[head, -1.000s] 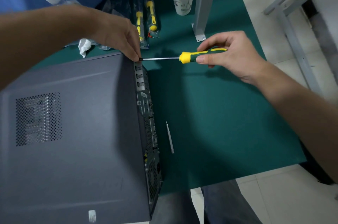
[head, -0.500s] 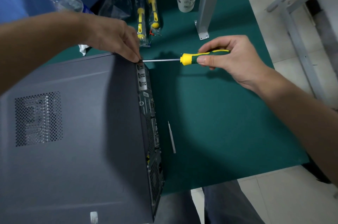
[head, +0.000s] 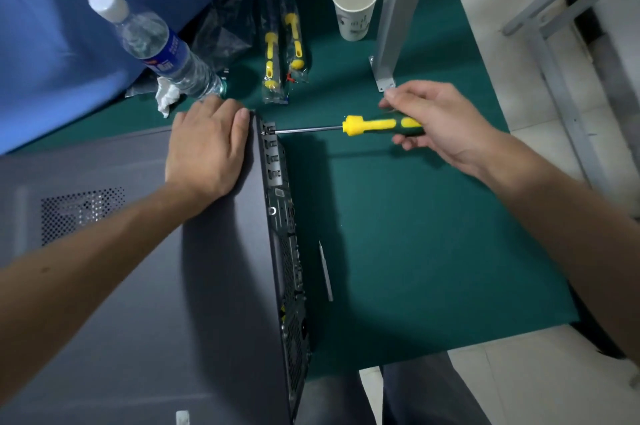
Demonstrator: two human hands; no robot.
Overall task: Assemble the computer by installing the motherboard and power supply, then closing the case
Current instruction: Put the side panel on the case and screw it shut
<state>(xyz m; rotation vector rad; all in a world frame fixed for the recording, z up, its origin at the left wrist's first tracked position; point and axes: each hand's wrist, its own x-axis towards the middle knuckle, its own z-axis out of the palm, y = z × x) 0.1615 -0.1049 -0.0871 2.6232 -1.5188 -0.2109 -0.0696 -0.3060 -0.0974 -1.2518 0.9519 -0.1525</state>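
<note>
The desk (head: 433, 234) is covered in a green mat, and the computer case (head: 138, 286) lies on its side across the left part of it, the grey side panel (head: 214, 268) already on top and the rear face (head: 284, 244) turned toward the open mat. By the look of it the motherboard and power supply are in — the step in hand is the last one, fastening the closed panel.

The left hand (head: 207, 150) lies flat on the panel near its far rear corner, fingers straight and pressing down. The right hand (head: 446, 126) has its fingers wrapped round the handle of a yellow-and-green screwdriver (head: 377, 124), whose shaft runs level to the top of the rear face, where the tip meets a small screw point (head: 266, 130).

Next move, as I judge it: turn the driver while the tip stays seated and the panel stays pressed flush — a slip could strip the head.

Beyond the case stand a water bottle (head: 162, 50) and a paper cup (head: 355, 5), with bagged screwdrivers (head: 282, 46) between them.
</note>
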